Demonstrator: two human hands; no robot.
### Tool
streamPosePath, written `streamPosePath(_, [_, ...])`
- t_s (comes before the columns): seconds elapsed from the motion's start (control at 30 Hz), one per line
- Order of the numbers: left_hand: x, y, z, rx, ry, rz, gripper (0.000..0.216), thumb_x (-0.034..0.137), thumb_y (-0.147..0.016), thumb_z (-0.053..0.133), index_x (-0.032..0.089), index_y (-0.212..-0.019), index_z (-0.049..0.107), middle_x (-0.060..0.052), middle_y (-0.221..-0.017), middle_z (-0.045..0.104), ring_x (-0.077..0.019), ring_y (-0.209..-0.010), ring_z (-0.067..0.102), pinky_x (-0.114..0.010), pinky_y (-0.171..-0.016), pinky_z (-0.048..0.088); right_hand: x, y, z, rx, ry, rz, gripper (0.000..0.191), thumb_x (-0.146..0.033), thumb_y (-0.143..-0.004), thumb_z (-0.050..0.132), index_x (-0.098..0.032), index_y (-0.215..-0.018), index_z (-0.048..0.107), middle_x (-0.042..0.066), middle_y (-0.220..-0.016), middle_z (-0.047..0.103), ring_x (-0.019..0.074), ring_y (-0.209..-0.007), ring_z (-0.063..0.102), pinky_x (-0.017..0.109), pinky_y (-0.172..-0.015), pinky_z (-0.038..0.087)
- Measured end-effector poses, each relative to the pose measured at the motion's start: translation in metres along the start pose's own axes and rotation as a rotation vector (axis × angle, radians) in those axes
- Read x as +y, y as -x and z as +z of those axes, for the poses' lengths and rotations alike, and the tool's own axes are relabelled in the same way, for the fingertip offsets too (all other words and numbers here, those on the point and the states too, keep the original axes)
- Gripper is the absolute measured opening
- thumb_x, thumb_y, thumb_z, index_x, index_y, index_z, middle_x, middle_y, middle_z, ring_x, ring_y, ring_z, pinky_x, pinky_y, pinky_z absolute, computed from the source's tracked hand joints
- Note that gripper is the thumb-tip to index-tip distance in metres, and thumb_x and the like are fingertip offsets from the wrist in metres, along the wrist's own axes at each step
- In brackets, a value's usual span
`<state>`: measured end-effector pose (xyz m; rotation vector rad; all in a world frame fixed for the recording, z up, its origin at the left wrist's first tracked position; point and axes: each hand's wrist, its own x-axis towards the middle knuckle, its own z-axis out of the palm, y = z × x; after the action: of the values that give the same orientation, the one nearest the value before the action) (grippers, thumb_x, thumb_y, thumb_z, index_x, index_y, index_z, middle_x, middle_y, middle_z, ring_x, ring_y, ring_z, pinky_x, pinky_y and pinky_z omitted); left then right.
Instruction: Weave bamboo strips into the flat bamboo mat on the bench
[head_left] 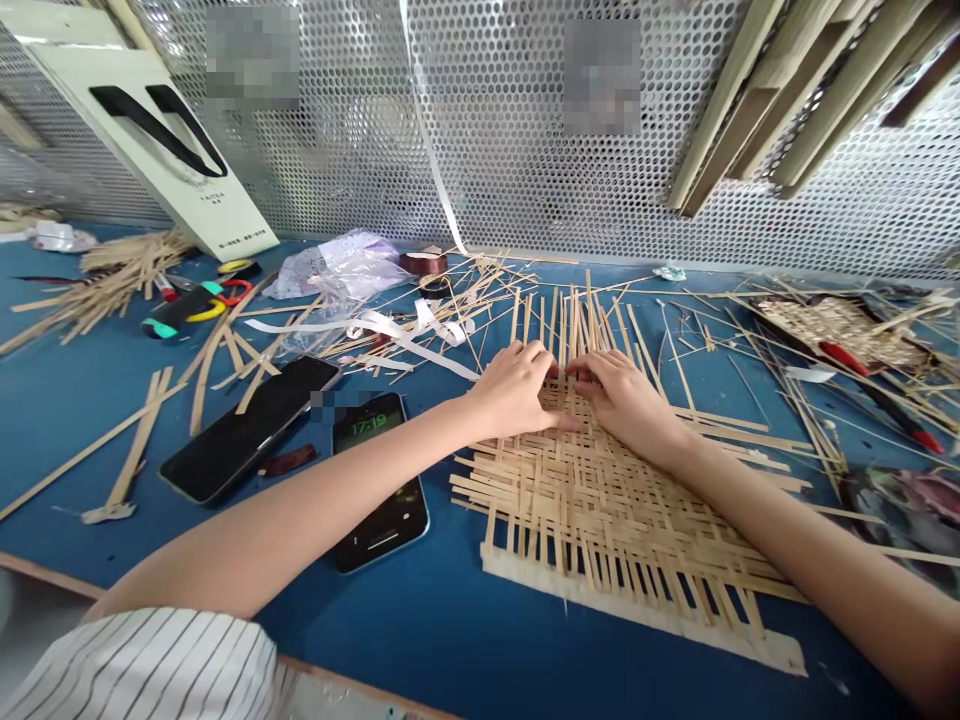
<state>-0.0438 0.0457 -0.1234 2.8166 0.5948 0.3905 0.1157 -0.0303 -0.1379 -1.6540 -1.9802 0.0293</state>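
Note:
A flat mat of woven bamboo strips (600, 520) lies on the blue table (450, 640) in front of me. My left hand (514, 390) rests on the mat's far edge, fingers curled and pressing on the strips, thumb stretched toward the right hand. My right hand (622, 395) sits beside it, fingertips bent down onto the same strips where the loose upright ends (577, 315) begin. The fingertips of both hands nearly meet. What exactly they pinch is hidden under the fingers.
Two phones (251, 425) (379, 480) lie left of the mat. Loose bamboo strips (112, 275), white ribbon (390, 330), a plastic bag (341, 262) and scissors (195, 300) litter the back left. Red-handled pliers (877, 385) and another woven piece (832, 325) lie right. Perforated metal wall behind.

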Motion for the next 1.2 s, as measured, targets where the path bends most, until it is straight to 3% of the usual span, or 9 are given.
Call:
streamPosePath(0.63, [0.004, -0.001, 0.003, -0.046, -0.034, -0.023, 0.049, 0.058, -0.076, 0.041, 0.013, -0.092, 0.048, -0.009, -0.095, 0.049, -0.0242, -0.091, 0.045, -0.038, -0.081, 0.036, -0.003, 0.003, -0.002, 0.015, -0.078, 0.036, 0.020, -0.008, -0.077, 0.043, -0.019, -0.089, 0.056, 0.005, -0.087, 0.061, 0.0201, -0.083, 0.056, 0.031, -0.071, 0.044])
streamPosePath(0.9, [0.003, 0.002, 0.003, -0.017, 0.028, -0.021, 0.052, 0.062, -0.073, 0.044, 0.015, -0.095, 0.048, -0.009, -0.101, 0.049, -0.0247, -0.095, 0.045, -0.037, -0.083, 0.036, 0.003, 0.015, -0.023, 0.167, -0.062, 0.214, 0.018, -0.021, -0.083, 0.043, -0.020, -0.097, 0.053, 0.007, -0.089, 0.060, 0.0211, -0.081, 0.056, 0.035, -0.071, 0.044])
streamPosePath(1.07, [0.002, 0.001, 0.004, -0.018, 0.078, -0.018, 0.053, 0.061, -0.071, 0.048, 0.017, -0.099, 0.047, -0.008, -0.106, 0.048, -0.0247, -0.098, 0.044, -0.038, -0.084, 0.035, 0.024, 0.036, -0.039, 0.027, 0.068, 0.253, 0.018, -0.033, -0.079, 0.051, -0.020, -0.092, 0.055, 0.006, -0.077, 0.058, 0.0246, -0.077, 0.055, 0.039, -0.068, 0.044])
streamPosePath(1.2, [0.001, 0.001, 0.006, -0.003, 0.116, -0.004, 0.049, 0.059, -0.070, 0.052, 0.019, -0.099, 0.047, -0.004, -0.103, 0.053, -0.0231, -0.097, 0.044, -0.037, -0.083, 0.035, 0.028, 0.044, -0.037, 0.009, 0.026, 0.217, 0.015, -0.031, -0.081, 0.050, -0.021, -0.090, 0.056, 0.004, -0.078, 0.057, 0.0213, -0.074, 0.055, 0.035, -0.067, 0.044])
